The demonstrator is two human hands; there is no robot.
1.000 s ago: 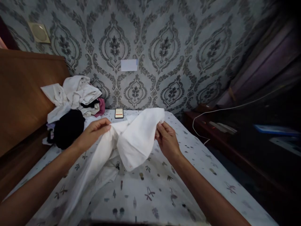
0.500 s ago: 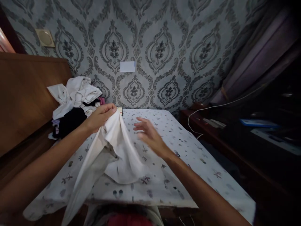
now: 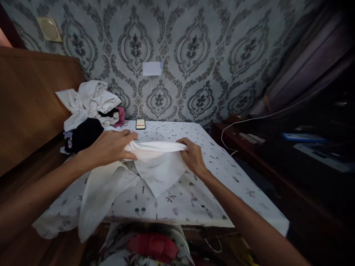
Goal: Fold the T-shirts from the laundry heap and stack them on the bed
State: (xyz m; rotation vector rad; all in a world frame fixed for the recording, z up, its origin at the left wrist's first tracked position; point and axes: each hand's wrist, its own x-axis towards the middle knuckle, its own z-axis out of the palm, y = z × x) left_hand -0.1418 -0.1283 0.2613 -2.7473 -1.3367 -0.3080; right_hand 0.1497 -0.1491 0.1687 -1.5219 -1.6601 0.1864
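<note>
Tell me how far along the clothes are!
Nothing I can see looks finished. The white cloth is in hand, stretched between the left hand and right hand, its lower parts hanging loose. The rumpled clothes pile by the wooden panel may be what's left, but I can't be sure.

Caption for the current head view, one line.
Two hands stretch white cloth above a patterned tablecloth, phone behind.
</note>
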